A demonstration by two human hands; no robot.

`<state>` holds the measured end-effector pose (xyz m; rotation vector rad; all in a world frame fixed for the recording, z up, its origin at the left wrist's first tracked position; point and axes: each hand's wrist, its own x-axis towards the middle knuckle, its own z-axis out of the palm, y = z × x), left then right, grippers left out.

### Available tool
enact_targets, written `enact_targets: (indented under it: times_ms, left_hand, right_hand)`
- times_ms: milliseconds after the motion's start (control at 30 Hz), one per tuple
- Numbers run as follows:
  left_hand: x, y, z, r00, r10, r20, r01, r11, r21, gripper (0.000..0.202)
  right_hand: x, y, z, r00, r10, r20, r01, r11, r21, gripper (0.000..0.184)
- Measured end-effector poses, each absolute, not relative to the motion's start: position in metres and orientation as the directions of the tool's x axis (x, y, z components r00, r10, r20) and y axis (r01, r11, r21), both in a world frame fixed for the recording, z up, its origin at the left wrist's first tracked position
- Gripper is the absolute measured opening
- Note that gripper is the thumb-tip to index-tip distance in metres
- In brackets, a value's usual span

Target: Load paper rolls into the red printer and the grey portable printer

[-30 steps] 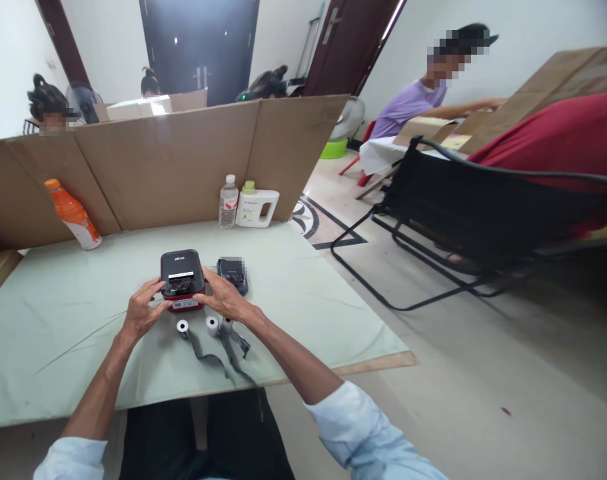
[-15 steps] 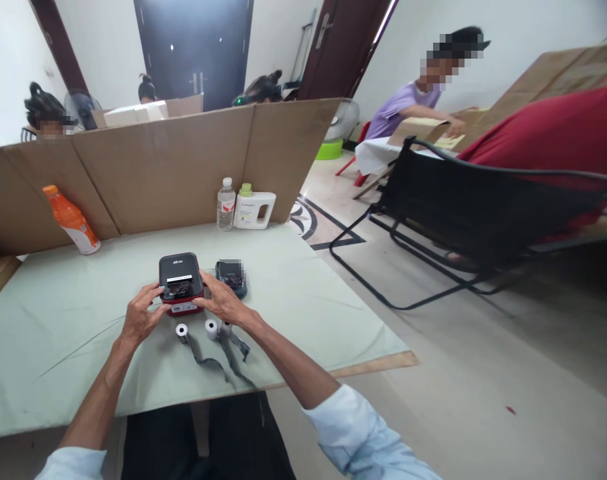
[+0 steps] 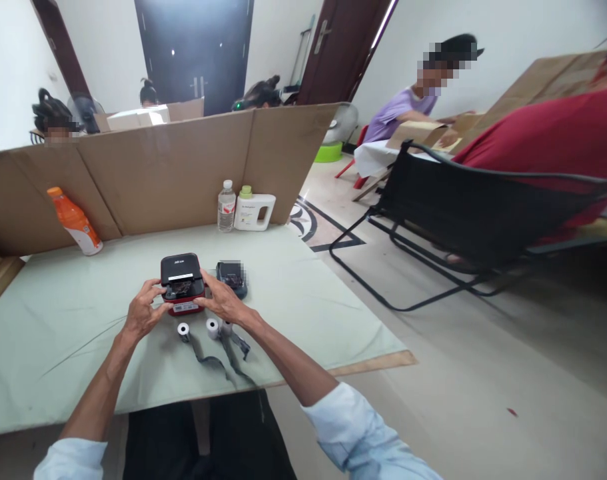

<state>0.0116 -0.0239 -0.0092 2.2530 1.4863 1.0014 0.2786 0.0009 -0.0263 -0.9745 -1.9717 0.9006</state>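
A small black-and-red label printer (image 3: 180, 269) rests on the pale green tabletop, its dark top marked by a white strip. My left hand (image 3: 146, 309) grips its left side, thumb at the front edge and fingers along the side. On the opposite side my right hand (image 3: 220, 299) holds it the same way. The printer's lid looks slightly raised at its front. Just in front lie small white-cored rolls, one on the left (image 3: 184, 331) and two together on the right (image 3: 212, 327), with dark grey strips trailing toward me. A dark handheld device (image 3: 232, 277) sits beyond my right hand.
A cardboard partition (image 3: 168, 173) stands along the table's far side. Before it are an orange bottle (image 3: 74, 222), a clear water bottle (image 3: 226, 208) and a white jug (image 3: 250, 212). Right of the table stands a black folding chair (image 3: 448, 213) with a person in red; others sit beyond.
The printer's lid appears to have lifted a little between my hands. Both hands keep their hold on its sides; the rolls have stayed in place.
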Motion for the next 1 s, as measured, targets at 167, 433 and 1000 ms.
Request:
enact_targets:
  times_ms: [167,433,1000]
  left_hand:
    - [0.01,-0.026,-0.008,0.249,0.881,0.402,0.726,-0.445,0.525,0.031]
    - [0.009,-0.008,0.006,0.208,0.91,0.36,0.594,-0.41,0.692,0.036]
    - [0.017,0.047,-0.034,0.144,0.959,0.243,0.614,-0.279,0.738,0.055]
  right_hand:
    - [0.277,0.001,-0.028,-0.39,0.896,0.213,0.383,0.368,-0.848,0.092]
    - [0.283,0.0,-0.019,-0.453,0.838,0.306,0.265,0.454,-0.85,0.07]
    - [0.29,0.008,-0.018,-0.461,0.841,0.283,0.337,0.461,-0.821,0.071]
